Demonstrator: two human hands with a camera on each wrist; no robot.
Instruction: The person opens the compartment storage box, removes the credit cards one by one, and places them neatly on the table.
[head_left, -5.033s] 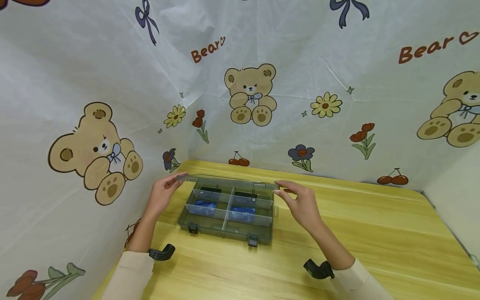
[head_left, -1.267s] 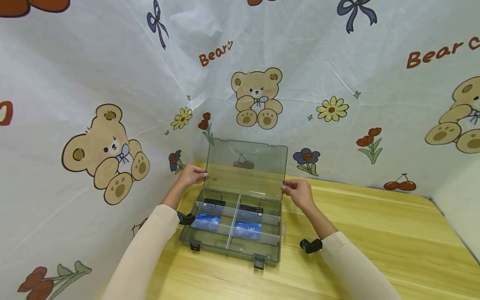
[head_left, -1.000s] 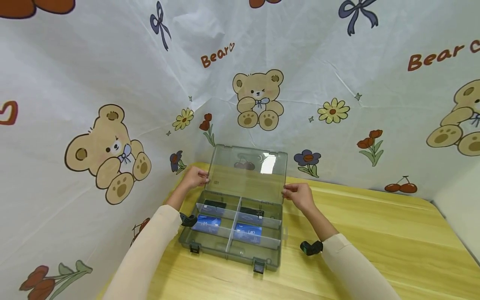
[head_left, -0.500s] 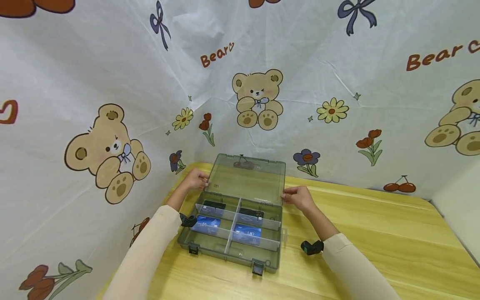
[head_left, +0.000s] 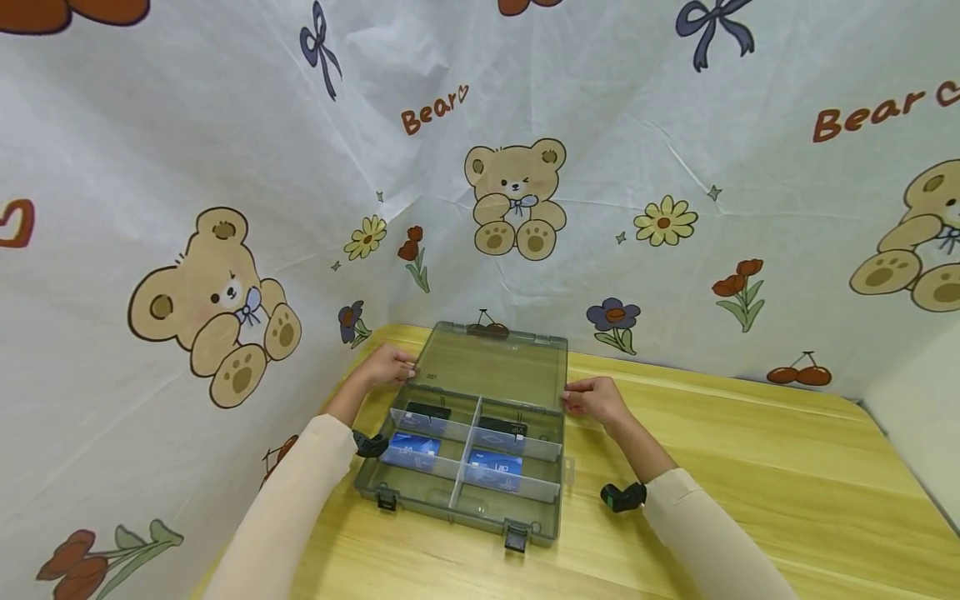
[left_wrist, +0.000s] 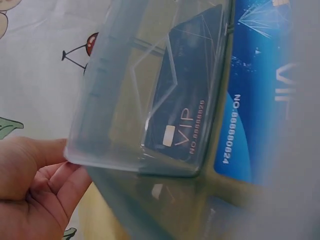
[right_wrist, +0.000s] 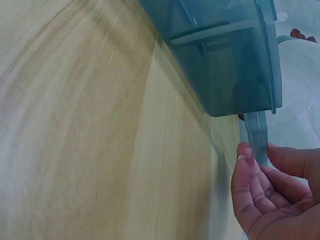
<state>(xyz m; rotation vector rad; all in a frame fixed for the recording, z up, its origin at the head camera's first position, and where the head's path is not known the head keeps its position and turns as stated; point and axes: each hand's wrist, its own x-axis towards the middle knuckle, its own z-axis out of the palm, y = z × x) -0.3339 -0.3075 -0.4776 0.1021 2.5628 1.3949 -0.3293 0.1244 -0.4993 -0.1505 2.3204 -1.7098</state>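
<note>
A translucent grey-green compartment box (head_left: 459, 504) lies on the table, its lid (head_left: 491, 362) swung back behind it and leaning low towards the wall. My left hand (head_left: 386, 365) holds the lid's left edge near the hinge; in the left wrist view its fingers curl by the box corner. On the opposite side my right hand (head_left: 600, 400) pinches the lid's right edge between thumb and fingers, plain in the right wrist view. Inside are blue VIP cards (head_left: 495, 469) in the middle compartments and dark VIP cards (left_wrist: 185, 90) in the back ones. The front compartments show no cards.
Two black latches (head_left: 515, 536) hang open at the box's front. The yellow wood-grain table (head_left: 712, 483) extends to the right. A white bear-print sheet (head_left: 592, 108) covers the wall behind and the left side, close to the left arm.
Both hands have lifted the lid from over the box, swung it upright, then lowered it backwards. Over the last second its top edge sinks and the hands drop slightly with it.
</note>
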